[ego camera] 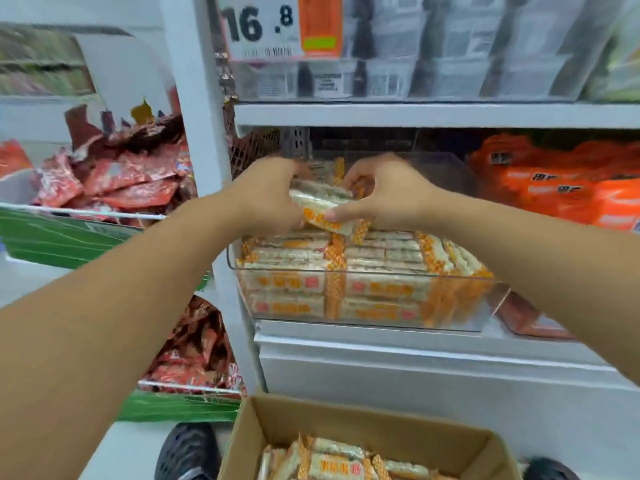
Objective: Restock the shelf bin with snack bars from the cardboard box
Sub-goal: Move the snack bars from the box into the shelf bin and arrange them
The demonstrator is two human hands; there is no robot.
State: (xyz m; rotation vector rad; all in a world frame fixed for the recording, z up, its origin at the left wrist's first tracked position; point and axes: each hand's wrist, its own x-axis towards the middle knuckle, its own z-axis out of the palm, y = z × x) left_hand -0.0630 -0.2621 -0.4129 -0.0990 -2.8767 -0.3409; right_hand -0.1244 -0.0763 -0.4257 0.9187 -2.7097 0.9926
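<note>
**Both hands on a bundle of bars over the bin**

So I've got both arms stretched out to the shelf here. My left hand (273, 194) and right hand (384, 192) are both curled round one small stack of bars (323, 207), left grip on the left end, right grip on the right end with the thumb pressed along the front edge. The stack sits tilted, just above the bin (360, 325), not resting in it as far as I can tell.

The bin is clear plastic on the white shelf (415, 114), and it's packed with rows of the same white-and-orange bars, lying flat in two columns, with a few leaning on the right side.

The box (346, 420) is down at the bottom, open, with more bars lying loose inside. Dark shoes (188, 452) either side of it.

Orange packs (554, 181) sit right of the bin, red packets (114, 174) in a wire basket to the left. Price tag (261, 27) up top reads 16.8.
</note>
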